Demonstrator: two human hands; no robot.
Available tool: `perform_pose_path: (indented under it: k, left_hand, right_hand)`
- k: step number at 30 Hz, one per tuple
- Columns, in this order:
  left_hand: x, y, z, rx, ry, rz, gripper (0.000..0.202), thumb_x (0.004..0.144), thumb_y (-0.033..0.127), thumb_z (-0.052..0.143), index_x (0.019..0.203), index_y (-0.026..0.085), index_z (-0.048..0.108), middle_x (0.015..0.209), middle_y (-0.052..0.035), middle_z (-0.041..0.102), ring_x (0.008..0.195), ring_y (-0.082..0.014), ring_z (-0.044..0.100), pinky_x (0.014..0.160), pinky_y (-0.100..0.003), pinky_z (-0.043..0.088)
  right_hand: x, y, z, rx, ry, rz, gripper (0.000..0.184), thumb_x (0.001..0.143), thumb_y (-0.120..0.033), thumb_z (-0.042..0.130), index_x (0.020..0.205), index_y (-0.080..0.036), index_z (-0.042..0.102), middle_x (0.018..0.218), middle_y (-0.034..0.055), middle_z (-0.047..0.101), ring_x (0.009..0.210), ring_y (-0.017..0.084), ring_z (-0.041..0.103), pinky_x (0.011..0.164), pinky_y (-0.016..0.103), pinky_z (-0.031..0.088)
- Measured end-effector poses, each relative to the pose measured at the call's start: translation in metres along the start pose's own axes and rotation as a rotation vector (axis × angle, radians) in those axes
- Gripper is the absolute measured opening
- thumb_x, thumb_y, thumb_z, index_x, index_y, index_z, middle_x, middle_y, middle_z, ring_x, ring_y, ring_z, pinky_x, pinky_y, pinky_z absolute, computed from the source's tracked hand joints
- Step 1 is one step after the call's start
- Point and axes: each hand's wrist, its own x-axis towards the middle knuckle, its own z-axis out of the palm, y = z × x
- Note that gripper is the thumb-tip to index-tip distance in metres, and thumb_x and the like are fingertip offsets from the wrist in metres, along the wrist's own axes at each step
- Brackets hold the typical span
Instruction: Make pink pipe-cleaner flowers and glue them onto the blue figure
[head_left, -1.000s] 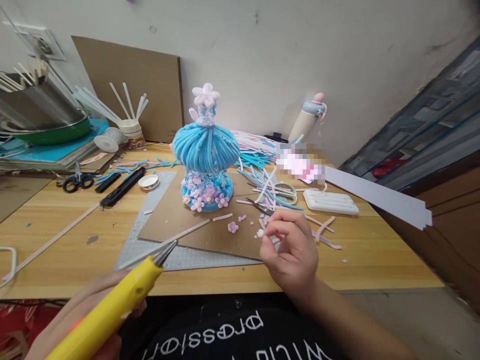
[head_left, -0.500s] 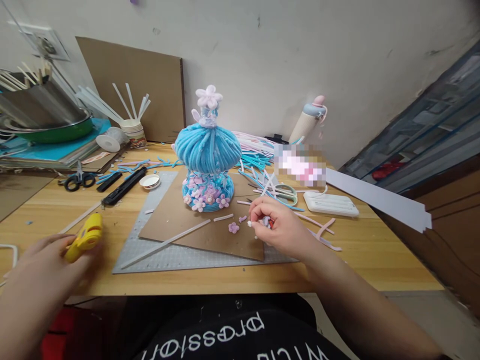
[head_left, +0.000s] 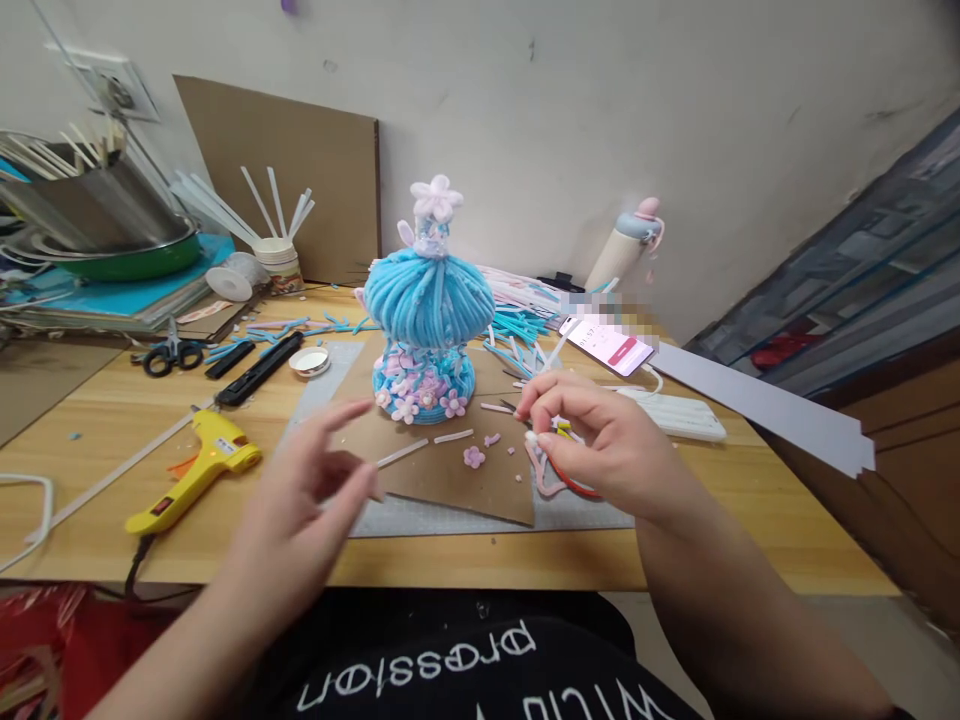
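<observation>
A blue pipe-cleaner ornament (head_left: 428, 310) with pink flowers round its base and a pink flower on top stands on a brown cardboard sheet (head_left: 450, 470). My right hand (head_left: 600, 440) hovers to its right, fingers pinched on a small white bead, with a pink pipe-cleaner piece and red-handled scissors under the palm. My left hand (head_left: 307, 500) floats over the near edge of the grey cutting mat (head_left: 420, 515), fingers spread, holding nothing. The yellow glue gun (head_left: 196, 468) lies on the table at the left. A loose pink flower (head_left: 473, 457) lies on the cardboard.
Black scissors (head_left: 169, 353), a black utility knife (head_left: 259, 368) and a small tin lid (head_left: 310, 361) lie at the left. A cup of white sticks (head_left: 279, 258) and a metal bowl (head_left: 105, 225) stand behind. A phone (head_left: 609, 345), white box (head_left: 679, 413) and pipe-cleaner scraps lie right.
My left hand has let go of the glue gun, which now lies on the table, and has moved right toward the mat. My right hand has lifted slightly with the bead.
</observation>
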Motion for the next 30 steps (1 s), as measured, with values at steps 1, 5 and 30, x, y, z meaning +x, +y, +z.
perform_pose_path:
  k: [1, 5, 30]
  left_hand:
    - [0.002, 0.009, 0.015, -0.151, -0.147, -0.024, 0.053, 0.086, 0.034, 0.05, 0.136, 0.027, 0.034, 0.102, -0.008, 0.061, 0.064, -0.0149, 0.058, 0.058, -0.03, 0.049]
    - [0.011, 0.022, 0.057, -0.59, -0.519, -0.095, 0.05, 0.083, 0.035, 0.057, 0.13, 0.027, 0.042, 0.12, -0.0108, 0.055, 0.053, -0.0078, 0.054, 0.052, -0.027, 0.048]
    - [0.016, 0.003, 0.067, -0.965, -0.204, -0.303, 0.034, 0.061, 0.029, 0.08, 0.056, 0.012, 0.05, 0.074, 0.0044, 0.049, 0.042, 0.0014, 0.033, 0.037, -0.014, 0.02]
  right_hand:
    - [-0.001, -0.001, 0.004, -0.01, -0.008, -0.004, 0.014, 0.075, -0.007, 0.054, 0.07, -0.019, 0.053, 0.094, 0.0027, 0.056, 0.09, 0.016, 0.055, 0.083, 0.032, 0.043]
    - [-0.005, -0.002, 0.014, -0.015, -0.01, 0.021, 0.011, 0.075, -0.009, 0.056, 0.07, -0.019, 0.055, 0.097, 0.0032, 0.055, 0.09, 0.017, 0.055, 0.085, 0.034, 0.042]
    - [-0.015, 0.014, 0.026, 0.173, -0.019, 0.133, 0.01, 0.073, -0.011, 0.055, 0.067, -0.019, 0.053, 0.093, 0.0031, 0.056, 0.089, 0.016, 0.054, 0.086, 0.034, 0.04]
